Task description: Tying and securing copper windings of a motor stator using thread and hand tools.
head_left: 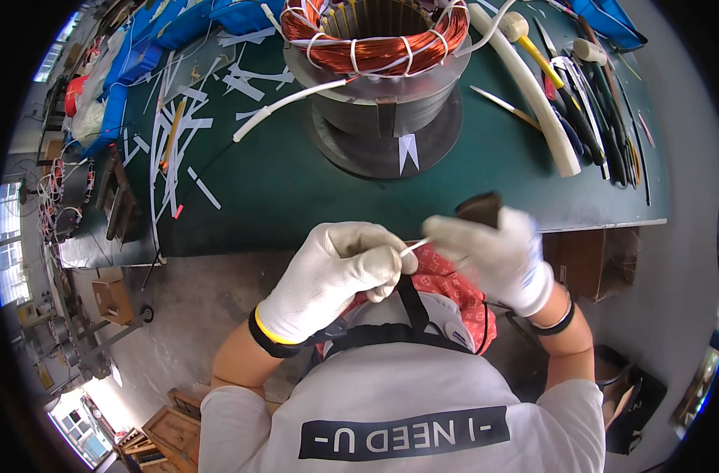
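Note:
Both hands wear white knit gloves and are in front of the table's near edge, over my lap. My left hand point(345, 264) is closed, thumb and fingers pinching a thin white piece point(414, 247), a tube or cord, which sticks out toward the right hand. Close beside it, my right hand point(497, 256) is blurred by motion, with a dark, blocky object point(479, 210) in its grasp; its kind does not show. Beyond the hands, a motor stator point(384, 114) with copper windings point(359, 55) stands on a dark round base. A white-sleeved lead point(288, 105) reaches out from its windings.
The green table point(257, 205) carries scattered white paper strips point(174, 158) on the left, near blue bins point(111, 118). To the right lie a pale curved bar point(533, 94), a yellow-handled mallet point(533, 51), a white-bladed tool point(501, 104) and several hand tools point(604, 110). A cardboard box point(113, 298) sits at left.

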`<state>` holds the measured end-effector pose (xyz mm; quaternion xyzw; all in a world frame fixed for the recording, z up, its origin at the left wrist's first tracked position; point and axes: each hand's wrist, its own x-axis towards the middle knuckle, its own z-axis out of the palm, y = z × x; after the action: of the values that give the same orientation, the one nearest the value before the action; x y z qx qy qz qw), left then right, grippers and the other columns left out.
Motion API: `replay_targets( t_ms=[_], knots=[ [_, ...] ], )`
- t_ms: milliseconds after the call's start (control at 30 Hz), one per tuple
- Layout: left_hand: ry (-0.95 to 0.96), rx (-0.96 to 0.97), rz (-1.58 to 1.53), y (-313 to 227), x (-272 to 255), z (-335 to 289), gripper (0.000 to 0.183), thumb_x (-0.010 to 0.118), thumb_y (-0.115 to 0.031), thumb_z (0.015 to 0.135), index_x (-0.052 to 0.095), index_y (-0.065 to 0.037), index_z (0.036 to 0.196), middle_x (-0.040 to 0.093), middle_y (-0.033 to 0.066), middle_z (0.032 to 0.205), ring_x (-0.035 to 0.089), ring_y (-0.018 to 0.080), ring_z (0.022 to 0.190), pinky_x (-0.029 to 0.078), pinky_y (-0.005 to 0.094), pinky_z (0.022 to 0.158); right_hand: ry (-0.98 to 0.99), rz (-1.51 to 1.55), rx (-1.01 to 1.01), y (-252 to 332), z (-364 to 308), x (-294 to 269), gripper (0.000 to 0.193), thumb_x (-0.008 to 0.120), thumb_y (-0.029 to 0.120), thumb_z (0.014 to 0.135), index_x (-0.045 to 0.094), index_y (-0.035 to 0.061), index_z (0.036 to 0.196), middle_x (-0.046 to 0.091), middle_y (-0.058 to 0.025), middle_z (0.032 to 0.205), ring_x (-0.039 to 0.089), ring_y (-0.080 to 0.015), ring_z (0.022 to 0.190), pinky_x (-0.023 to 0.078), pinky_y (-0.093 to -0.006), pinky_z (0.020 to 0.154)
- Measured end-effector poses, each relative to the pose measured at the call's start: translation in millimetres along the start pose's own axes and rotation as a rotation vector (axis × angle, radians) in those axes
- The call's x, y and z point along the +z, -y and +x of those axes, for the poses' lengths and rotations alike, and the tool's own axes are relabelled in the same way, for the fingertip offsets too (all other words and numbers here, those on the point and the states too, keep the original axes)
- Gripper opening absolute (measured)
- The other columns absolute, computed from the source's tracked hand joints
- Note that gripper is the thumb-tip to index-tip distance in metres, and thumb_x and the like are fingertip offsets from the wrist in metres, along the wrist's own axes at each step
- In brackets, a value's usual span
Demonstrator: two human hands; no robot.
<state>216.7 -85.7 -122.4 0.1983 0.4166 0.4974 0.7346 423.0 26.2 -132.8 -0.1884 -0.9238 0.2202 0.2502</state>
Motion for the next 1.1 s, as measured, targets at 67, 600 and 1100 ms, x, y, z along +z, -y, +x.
replay_targets(
  t_ms=[67, 600, 1100],
  knots=[
    [-0.038, 0.125, -0.008, 6, 4, 4, 0.024, 0.07, -0.021, 0.089, 0.067, 0.003, 0.089, 0.067, 0.009, 0.082, 0.06, 0.0142, 0.074, 0.049, 0.0257, 0.065, 0.129, -0.046, 0.002, 14, -6, 13, 0.029, 0.07, 0.014, 0.073, 0.07, 0.0154, 0.102, 0.065, -0.0051, 0.07, 0.062, -0.0207, 0.057, 0.047, -0.0322, 0.046],
    [-0.174, 0.587, 0.77, 13, -3, 10, 0.024, 0.084, 0.001, 0.065, 0.063, -0.006, 0.072, 0.061, 0.0037, 0.069, 0.056, 0.0119, 0.06, 0.043, 0.0265, 0.051, -0.018, 0.281, 0.207, 26, 10, 1, 0.016, 0.07, 0.008, 0.075, 0.07, 0.0084, 0.091, 0.067, -0.0086, 0.079, 0.057, -0.023, 0.057, 0.045, -0.0331, 0.053],
    [-0.038, 0.517, 0.27, -3, 0, -3, 0.029, 0.079, 0.01, 0.066, 0.054, -0.003, 0.069, 0.068, 0.0206, 0.089, 0.066, 0.0195, 0.077, 0.054, 0.0298, 0.066, -0.023, 0.43, 0.182, 38, 9, -6, 0.017, 0.078, 0.004, 0.071, 0.069, 0.0031, 0.086, 0.064, -0.0081, 0.068, 0.061, -0.0204, 0.056, 0.047, -0.03, 0.051]
  ],
)
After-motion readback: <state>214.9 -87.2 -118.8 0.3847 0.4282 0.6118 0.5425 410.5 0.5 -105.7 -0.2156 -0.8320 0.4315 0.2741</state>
